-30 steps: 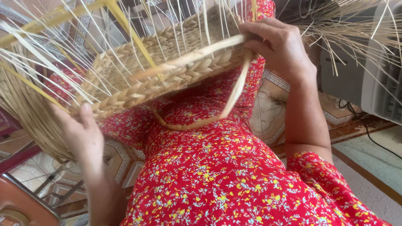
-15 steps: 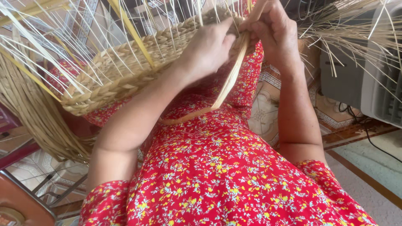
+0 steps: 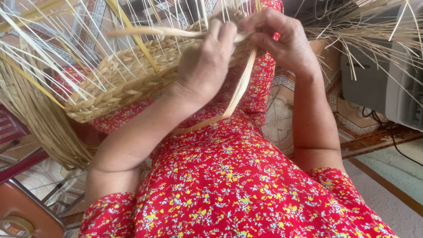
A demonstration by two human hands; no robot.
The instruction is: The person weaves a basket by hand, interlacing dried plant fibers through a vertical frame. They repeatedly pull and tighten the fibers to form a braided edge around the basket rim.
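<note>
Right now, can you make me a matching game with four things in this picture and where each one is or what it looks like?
Things:
1. left hand
2. right hand
3. woven basket
4. flat strip

Descriptions:
A. braided, tan, with thin loose strands sticking up
B. hangs down in a loop over the red flowered dress
C. grips the basket rim, reaching across from the left side
D. pinches the rim at the top right

Pairs: 1-C, 2-D, 3-A, 4-B

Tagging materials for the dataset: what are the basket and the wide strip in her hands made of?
Basket: looks like plaited dried grass or sedge, matte tan, with loose stalk ends sticking out. Strip: flat, pale, smoother, possibly split bamboo or palm leaf; both the left hand and right hand grip it.
</note>
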